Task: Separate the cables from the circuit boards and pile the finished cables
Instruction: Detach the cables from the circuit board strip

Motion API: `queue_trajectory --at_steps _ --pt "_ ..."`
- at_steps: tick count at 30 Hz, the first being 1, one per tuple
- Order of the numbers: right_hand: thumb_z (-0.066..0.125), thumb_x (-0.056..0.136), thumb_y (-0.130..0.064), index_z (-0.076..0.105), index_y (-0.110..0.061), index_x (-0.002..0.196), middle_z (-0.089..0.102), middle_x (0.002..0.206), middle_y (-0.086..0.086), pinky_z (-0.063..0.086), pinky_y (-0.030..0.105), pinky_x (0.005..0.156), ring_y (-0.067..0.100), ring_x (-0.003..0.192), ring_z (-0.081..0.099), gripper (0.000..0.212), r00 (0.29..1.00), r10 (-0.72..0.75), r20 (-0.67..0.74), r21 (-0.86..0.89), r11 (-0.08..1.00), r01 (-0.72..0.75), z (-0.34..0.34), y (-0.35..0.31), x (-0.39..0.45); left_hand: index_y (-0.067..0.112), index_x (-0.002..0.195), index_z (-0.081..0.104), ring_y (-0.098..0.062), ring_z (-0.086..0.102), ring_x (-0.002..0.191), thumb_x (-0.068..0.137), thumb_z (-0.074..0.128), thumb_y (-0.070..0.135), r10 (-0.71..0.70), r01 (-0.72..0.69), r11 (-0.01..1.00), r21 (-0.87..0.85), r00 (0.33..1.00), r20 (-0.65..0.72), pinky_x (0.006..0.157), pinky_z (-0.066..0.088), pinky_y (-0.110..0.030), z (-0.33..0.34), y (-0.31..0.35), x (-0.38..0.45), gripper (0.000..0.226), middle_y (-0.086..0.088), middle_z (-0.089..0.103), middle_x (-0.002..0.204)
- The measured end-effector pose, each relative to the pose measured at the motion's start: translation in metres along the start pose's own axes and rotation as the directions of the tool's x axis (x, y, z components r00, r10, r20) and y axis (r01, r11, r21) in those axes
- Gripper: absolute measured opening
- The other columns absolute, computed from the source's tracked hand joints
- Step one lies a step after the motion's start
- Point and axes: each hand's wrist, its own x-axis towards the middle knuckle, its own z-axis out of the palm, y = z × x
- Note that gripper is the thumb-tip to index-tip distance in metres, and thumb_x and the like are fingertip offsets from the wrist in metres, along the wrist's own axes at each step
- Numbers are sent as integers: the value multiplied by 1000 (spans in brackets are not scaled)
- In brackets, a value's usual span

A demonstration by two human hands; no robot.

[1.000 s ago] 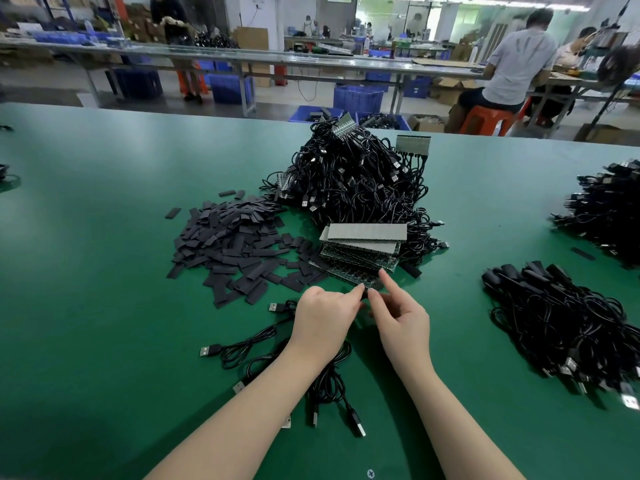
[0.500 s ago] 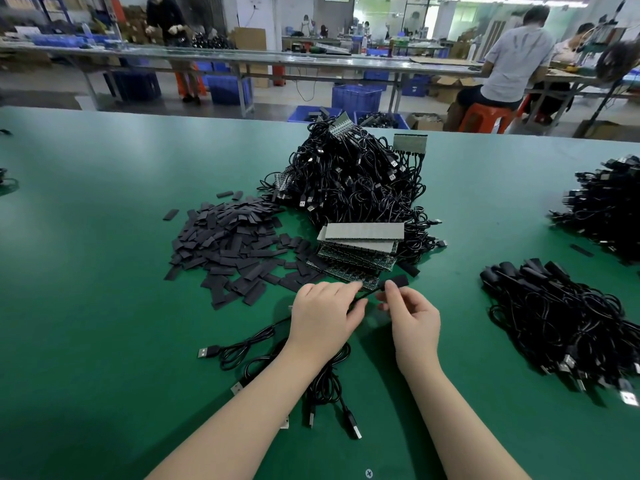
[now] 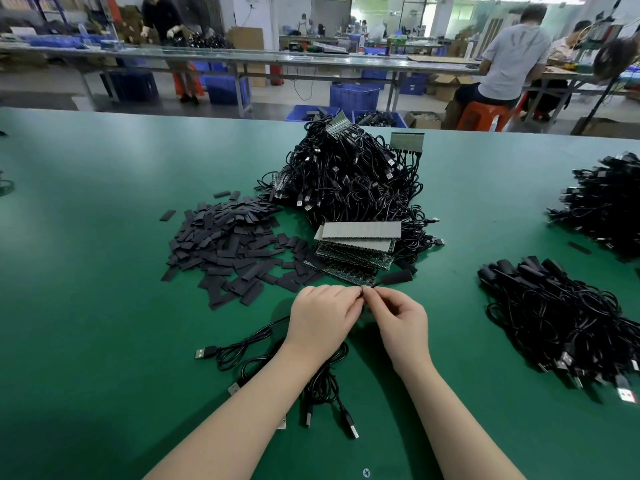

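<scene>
Centre of frame: left hand and right hand (fingers curled) pinch one cable end together, below the stacked circuit boards on the bench.

Bright, even overhead light fills the hall, glaring white at the far windows. The green counter shows soft shadows (darkest near the bottom-left corner). Wide-angle distortion bends the edges; the background looks slightly soft.

green table, flat black sleeve pieces, blue crates, orange stool, seated worker
</scene>
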Motion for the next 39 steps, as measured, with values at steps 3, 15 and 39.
queue_trajectory --at_steps 3,15,39 --pt "68 94 -19 74 -21 86 75 81 -10 51 16 73 3 77 66 11 981 46 -190 156 988 -16 -1 2 2 16 125 64 -14 64 104 96 43 39 -59 60 998 -21 998 33 83 49 -33 -4 2 1 42 5 69 115" --pt "57 101 -24 59 -24 85 61 62 -8 48 21 56 8 57 58 16 760 -1 -649 191 968 165 -44 -46 10 12 132 58 -17 64 103 97 39 39 -101 104 994 -25 990 100 86 48 -35 -12 7 3 47 4 69 109" --pt "60 87 -21 75 -10 95 72 95 14 51 44 76 36 83 67 20 798 -600 -58 -872 420 252 -114 -43 48 19 131 57 -16 64 98 99 46 33 -104 103 995 16 990 98 84 47 -34 2 1 4 37 6 71 104"
